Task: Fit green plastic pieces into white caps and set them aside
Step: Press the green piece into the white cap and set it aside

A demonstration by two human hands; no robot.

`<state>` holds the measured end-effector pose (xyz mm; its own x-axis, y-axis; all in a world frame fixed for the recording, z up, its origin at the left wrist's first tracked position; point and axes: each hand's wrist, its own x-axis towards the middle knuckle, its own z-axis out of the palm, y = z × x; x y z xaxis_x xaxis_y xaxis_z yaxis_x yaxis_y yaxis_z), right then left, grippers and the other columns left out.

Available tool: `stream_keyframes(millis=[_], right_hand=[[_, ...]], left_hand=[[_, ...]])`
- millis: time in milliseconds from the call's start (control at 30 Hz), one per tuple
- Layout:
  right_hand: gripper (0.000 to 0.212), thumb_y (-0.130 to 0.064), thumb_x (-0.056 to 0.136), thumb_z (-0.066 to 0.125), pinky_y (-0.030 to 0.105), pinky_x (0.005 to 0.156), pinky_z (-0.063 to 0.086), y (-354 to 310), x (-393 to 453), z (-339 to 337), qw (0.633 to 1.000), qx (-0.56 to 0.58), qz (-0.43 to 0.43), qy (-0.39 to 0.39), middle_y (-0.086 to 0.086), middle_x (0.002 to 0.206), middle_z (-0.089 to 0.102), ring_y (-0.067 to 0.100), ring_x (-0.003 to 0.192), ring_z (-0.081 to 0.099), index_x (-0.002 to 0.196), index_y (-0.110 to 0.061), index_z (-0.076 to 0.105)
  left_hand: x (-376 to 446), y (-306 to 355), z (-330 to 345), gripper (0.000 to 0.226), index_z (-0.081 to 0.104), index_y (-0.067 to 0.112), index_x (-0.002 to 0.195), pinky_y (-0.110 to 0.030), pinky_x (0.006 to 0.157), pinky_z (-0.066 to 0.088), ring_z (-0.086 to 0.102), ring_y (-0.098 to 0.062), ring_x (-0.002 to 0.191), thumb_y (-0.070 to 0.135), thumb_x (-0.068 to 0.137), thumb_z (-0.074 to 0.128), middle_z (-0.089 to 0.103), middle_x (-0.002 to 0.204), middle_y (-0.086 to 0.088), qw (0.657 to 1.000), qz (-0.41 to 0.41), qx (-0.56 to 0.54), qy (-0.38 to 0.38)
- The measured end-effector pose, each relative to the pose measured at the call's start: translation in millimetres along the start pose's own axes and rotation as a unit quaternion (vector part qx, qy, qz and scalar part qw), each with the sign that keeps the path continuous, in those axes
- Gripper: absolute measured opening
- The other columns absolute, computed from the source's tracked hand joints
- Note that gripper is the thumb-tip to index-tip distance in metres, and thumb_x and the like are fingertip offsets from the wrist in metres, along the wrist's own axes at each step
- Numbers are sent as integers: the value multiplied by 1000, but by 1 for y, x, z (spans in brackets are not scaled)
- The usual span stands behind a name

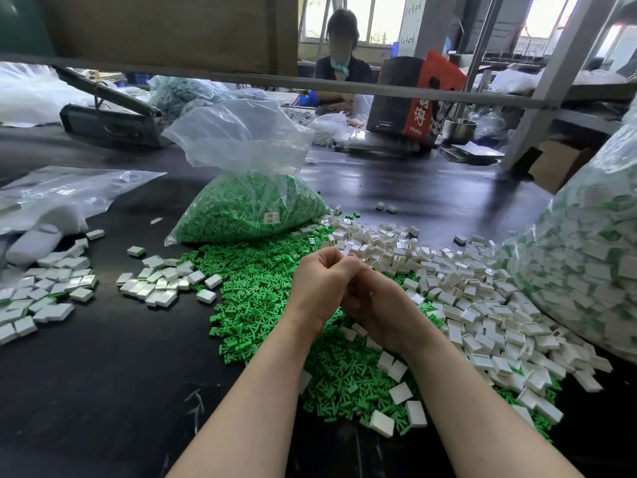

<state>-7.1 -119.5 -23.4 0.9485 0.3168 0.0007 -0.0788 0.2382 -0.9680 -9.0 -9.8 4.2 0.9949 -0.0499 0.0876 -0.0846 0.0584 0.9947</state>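
My left hand [319, 282] and my right hand [377, 307] meet above the middle of the table, fingers curled toward each other. A small white cap [345, 252] shows at my left fingertips. My right fingers are tucked behind the left hand, and what they hold is hidden. Under the hands spreads a pile of loose green plastic pieces [255, 288]. Loose white caps [458, 288] lie heaped to the right. Several fitted caps [155, 284] lie set aside on the left, with more [44, 298] at the far left.
An open clear bag of green pieces [248, 208] stands behind the pile. A large clear bag of white and green parts [586, 257] bulges at the right. Flat plastic bags [62, 191] lie at the left. Another person sits across the dark table [103, 374], behind a red and black box [413, 98].
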Motion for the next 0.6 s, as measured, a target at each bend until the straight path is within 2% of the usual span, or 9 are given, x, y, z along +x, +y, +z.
stream_keyframes(millis=[67, 167, 233, 267, 333, 367, 433, 600], right_hand=[[30, -42, 95, 47, 24, 56, 27, 1, 0, -1, 1000, 1, 0, 1, -5, 66, 45, 7, 56, 34, 91, -13, 54], [30, -40, 99, 47, 27, 58, 23, 2, 1, -1, 1000, -2, -1, 8, -2, 69, 42, 9, 59, 31, 92, -12, 54], [32, -42, 99, 45, 27, 57, 22, 1, 1, 1, 1000, -5, -4, 11, 0, 69, 40, 11, 60, 29, 90, -12, 54], [35, -45, 98, 44, 27, 56, 22, 0, 1, 2, 1000, -7, -6, 8, 1, 69, 38, 11, 59, 28, 87, -13, 53], [43, -53, 93, 41, 23, 51, 23, -2, 1, 4, 1000, -4, -3, -2, 0, 67, 38, 10, 56, 27, 79, -14, 52], [46, -56, 92, 39, 22, 49, 24, -4, 0, 4, 1000, 1, 2, -6, 0, 66, 38, 10, 54, 28, 76, -15, 52], [50, -57, 93, 35, 22, 48, 24, -5, 0, 4, 1000, 12, 9, -10, 0, 64, 41, 10, 52, 28, 75, -13, 53], [54, -56, 93, 31, 26, 52, 20, -6, 0, 4, 1000, 23, 9, -12, 1, 63, 42, 11, 53, 28, 72, -10, 50]], left_hand=[[-1, 1, 1, 29, 55, 2, 76, -42, 60, 42, 46, -27, 62, 29, 65, 60, 60, 96, -39, 1000, -2, 1, -2], [0, 1, 0, 33, 56, -2, 77, -41, 63, 42, 47, -25, 66, 29, 65, 60, 59, 99, -40, 1000, 0, -2, -5], [1, 0, -2, 32, 56, -1, 78, -38, 64, 42, 48, -22, 66, 28, 66, 59, 60, 92, -40, 1000, -3, -10, -8], [1, 0, -4, 28, 56, 1, 77, -34, 61, 42, 47, -20, 62, 27, 67, 58, 61, 81, -36, 1000, -5, -16, -11], [3, -2, -6, 17, 56, 7, 68, -29, 56, 39, 42, -16, 48, 24, 67, 57, 54, 57, -16, 999, -15, -33, -14], [4, -3, -8, 11, 56, 13, 61, -30, 57, 38, 41, -16, 46, 22, 67, 58, 50, 52, -7, 999, -22, -43, -16], [5, -4, -12, 13, 61, 20, 55, -33, 62, 40, 43, -17, 47, 19, 68, 61, 51, 52, -4, 997, -37, -59, -26], [7, -5, -19, 14, 69, 9, 73, -32, 63, 46, 52, -14, 47, 3, 85, 64, 60, 58, -5, 991, -41, -107, -62]])
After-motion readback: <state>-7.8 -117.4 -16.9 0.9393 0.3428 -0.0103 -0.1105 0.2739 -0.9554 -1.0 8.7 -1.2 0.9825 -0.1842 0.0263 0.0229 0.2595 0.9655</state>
